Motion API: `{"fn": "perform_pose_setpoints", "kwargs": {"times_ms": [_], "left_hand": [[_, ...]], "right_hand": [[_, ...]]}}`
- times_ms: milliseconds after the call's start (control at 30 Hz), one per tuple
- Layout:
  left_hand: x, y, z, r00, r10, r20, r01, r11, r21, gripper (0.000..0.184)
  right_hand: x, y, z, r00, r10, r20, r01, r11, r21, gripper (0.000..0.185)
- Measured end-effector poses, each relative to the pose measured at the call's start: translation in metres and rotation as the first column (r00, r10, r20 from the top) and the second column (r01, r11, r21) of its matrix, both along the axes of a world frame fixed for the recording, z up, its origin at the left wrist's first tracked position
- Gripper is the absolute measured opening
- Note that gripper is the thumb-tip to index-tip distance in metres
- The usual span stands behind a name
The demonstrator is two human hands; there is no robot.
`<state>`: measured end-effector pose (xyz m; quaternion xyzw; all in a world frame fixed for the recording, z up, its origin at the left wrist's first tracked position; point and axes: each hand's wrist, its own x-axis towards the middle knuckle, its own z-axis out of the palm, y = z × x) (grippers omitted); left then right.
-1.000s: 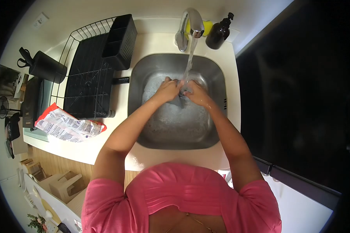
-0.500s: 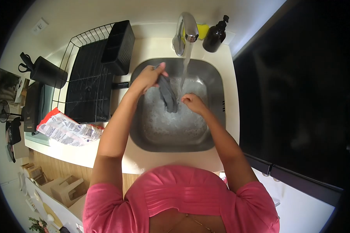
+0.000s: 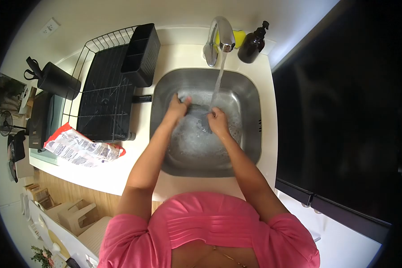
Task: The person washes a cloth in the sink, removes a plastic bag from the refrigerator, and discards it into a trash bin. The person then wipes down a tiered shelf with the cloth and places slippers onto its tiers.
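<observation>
Cloth: from my remote post I saw the limp, dark grey cloth (image 3: pixel 203 117) near the frame's centre, stretched between both hands, low in the rounded grey metal sink (image 3: pixel 201 168).
Right hand: the bare right hand (image 3: pixel 217 120) was closed around the cloth's right end, just right of centre.
Left hand: the bare left hand (image 3: pixel 178 110) was at its other end, left of centre; motion blurred it, so I could not tell whether it gripped.
Tap: water ran from the curved chrome tap (image 3: pixel 224 33), top centre.
Rack: I saw the black wire dish rack (image 3: pixel 103 82), upper left.
</observation>
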<state>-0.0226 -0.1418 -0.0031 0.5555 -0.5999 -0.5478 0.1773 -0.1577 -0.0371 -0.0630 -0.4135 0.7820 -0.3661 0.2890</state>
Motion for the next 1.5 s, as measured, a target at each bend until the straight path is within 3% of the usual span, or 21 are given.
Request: {"fn": "perform_pose_setpoints", "kwargs": {"times_ms": [33,67,167,233,367,433,500,533,633,700,733,833,867,900,967,1000,1067,1133,1233,1367,1500], "left_hand": [[-0.006,0.013,-0.002,0.99,-0.041,0.134,0.007,0.97,0.245,0.083],[-0.018,0.026,-0.017,0.994,0.066,0.091,-0.098,0.91,0.402,0.077],[-0.026,0.036,-0.034,0.824,0.436,-0.361,0.157,0.437,0.886,0.074],[-0.035,0.037,-0.061,0.763,0.527,-0.376,0.106,0.471,0.876,0.051],[-0.043,0.055,-0.056,0.715,0.535,-0.451,0.12,0.542,0.832,0.034],[-0.048,0.061,-0.047,0.689,0.59,-0.42,0.084,0.511,0.855,0.037],[-0.052,0.066,-0.046,0.703,0.495,-0.511,0.129,0.618,0.776,0.04],[-0.052,0.067,-0.046,0.706,0.443,-0.553,0.153,0.667,0.729,0.041],[-0.042,0.07,-0.04,0.641,0.583,-0.5,0.085,0.593,0.8,0.05],[-0.034,0.064,-0.018,0.756,0.604,-0.25,0.05,0.328,0.943,0.042],[-0.031,0.062,-0.009,0.805,0.581,-0.12,0.013,0.184,0.983,0.039],[-0.035,0.065,-0.02,0.696,0.571,-0.435,0.077,0.543,0.836,0.044],[-0.04,0.07,-0.021,0.613,0.683,-0.396,-0.079,0.553,0.83,0.022],[-0.044,0.077,-0.012,0.603,0.6,-0.526,-0.141,0.729,0.67,0.018],[-0.05,0.089,0.0,0.61,0.354,-0.709,-0.265,0.934,0.238,0.011],[-0.053,0.094,0.012,0.695,0.278,-0.663,-0.343,0.939,0.034,0.009],[-0.051,0.101,0.018,0.802,0.032,-0.596,-0.319,0.868,-0.382,0.011],[-0.047,0.1,0.032,0.887,-0.149,-0.437,-0.256,0.628,-0.735,0.012],[-0.046,0.1,0.045,0.914,-0.267,-0.306,-0.17,0.433,-0.885,0.008],[-0.042,0.107,0.051,0.877,-0.439,-0.196,-0.023,0.37,-0.929,0.01],[-0.042,0.117,0.047,0.884,-0.468,-0.011,0.107,0.225,-0.969,0.019]], "right_hand": [[-0.002,0.0,-0.007,0.999,-0.022,0.025,0.024,0.997,-0.079,0.023],[0.0,0.001,-0.006,0.993,-0.052,0.103,0.065,0.99,-0.126,0.022],[0.027,0.007,0.009,0.923,-0.08,0.375,0.171,0.962,-0.215,0.022],[0.035,0.016,0.024,0.818,-0.048,0.574,0.217,0.949,-0.23,0.023],[0.01,0.015,0.007,0.204,-0.166,0.965,0.585,0.811,0.016,0.022],[-0.001,0.012,0.032,0.174,-0.171,0.97,0.503,0.862,0.062,0.026],[-0.006,0.007,0.025,0.163,-0.195,0.967,0.452,0.886,0.103,0.032],[-0.008,0.01,0.025,0.063,-0.166,0.984,0.411,0.903,0.125,0.036],[-0.002,0.007,0.026,0.234,-0.167,0.958,0.439,0.897,0.049,0.028],[0.006,0.012,0.03,0.741,-0.141,0.657,0.31,0.939,-0.148,0.024],[0.012,0.016,0.033,0.905,-0.108,0.412,0.209,0.956,-0.207,0.023],[0.032,0.023,0.043,0.935,0.013,0.354,0.167,0.866,-0.472,0.025],[0.036,0.024,0.047,0.929,-0.076,0.363,0.26,0.832,-0.49,0.02],[0.038,0.025,0.06,0.772,-0.143,0.619,0.456,0.803,-0.383,0.02],[0.038,0.023,0.081,0.263,-0.223,0.939,0.705,0.708,-0.029,0.019],[0.03,0.024,0.079,0.161,-0.131,0.978,0.637,0.771,-0.001,0.02],[0.014,0.021,0.047,0.071,0.05,0.996,0.493,0.866,-0.079,0.025],[0.016,0.027,0.048,0.03,0.206,0.978,0.425,0.883,-0.199,0.032],[0.009,0.028,0.057,-0.126,0.429,0.895,0.21,0.893,-0.398,0.043],[0.015,0.035,0.101,0.109,0.347,0.932,0.133,0.924,-0.359,0.038],[-0.009,0.034,0.114,0.198,0.275,0.941,-0.241,0.944,-0.225,0.034]]}}
